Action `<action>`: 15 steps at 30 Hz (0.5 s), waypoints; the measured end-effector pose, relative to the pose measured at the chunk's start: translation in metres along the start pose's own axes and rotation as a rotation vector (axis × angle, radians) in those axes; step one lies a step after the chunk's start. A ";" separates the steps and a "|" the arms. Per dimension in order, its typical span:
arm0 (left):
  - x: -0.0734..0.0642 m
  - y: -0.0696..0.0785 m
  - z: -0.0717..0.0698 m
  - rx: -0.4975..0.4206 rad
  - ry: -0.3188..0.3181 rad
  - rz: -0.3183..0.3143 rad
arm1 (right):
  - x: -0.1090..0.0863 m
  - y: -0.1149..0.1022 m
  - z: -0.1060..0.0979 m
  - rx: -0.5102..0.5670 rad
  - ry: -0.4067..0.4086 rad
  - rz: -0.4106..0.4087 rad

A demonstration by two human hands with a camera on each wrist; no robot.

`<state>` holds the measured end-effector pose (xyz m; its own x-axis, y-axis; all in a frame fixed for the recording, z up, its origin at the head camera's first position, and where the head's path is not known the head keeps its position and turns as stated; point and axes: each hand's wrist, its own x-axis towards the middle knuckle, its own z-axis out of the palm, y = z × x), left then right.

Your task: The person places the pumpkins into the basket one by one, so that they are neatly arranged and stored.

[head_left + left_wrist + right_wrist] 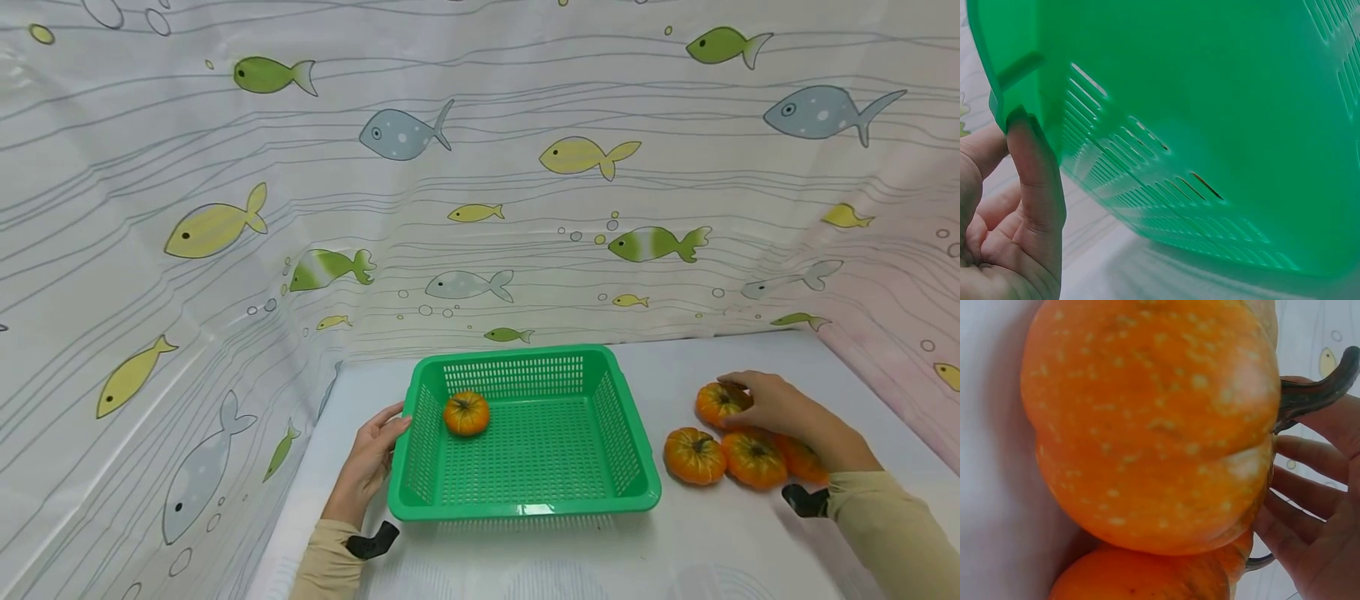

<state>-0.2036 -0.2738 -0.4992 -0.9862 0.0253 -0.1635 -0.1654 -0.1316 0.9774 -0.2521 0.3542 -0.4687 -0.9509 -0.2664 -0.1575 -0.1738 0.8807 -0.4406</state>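
Note:
A green plastic basket with slotted walls stands in the middle of the table. One small orange pumpkin sits inside, at the back left. My left hand holds the basket's left rim, and the left wrist view has its fingers at the green edge. To the right of the basket, several pumpkins lie close together. Over the rearmost pumpkin is my right hand, thumb and fingers spread at its right side. In the right wrist view a nearer pumpkin hides the fingertips.
Below the rearmost pumpkin in the head view lie a left pumpkin, a middle pumpkin and another pumpkin partly behind my right wrist. A white table carries everything. A fish-patterned sheet hangs behind and at both sides.

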 end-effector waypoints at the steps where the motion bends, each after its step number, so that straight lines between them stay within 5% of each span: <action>1: 0.000 0.000 0.000 -0.003 -0.003 -0.003 | 0.000 0.000 0.000 0.002 -0.001 0.003; 15: -0.001 0.001 0.000 -0.008 0.005 -0.006 | -0.002 -0.006 -0.001 -0.013 0.047 -0.005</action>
<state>-0.2029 -0.2737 -0.4984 -0.9852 0.0213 -0.1702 -0.1715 -0.1395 0.9753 -0.2495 0.3500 -0.4652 -0.9610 -0.2521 -0.1135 -0.1813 0.8846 -0.4297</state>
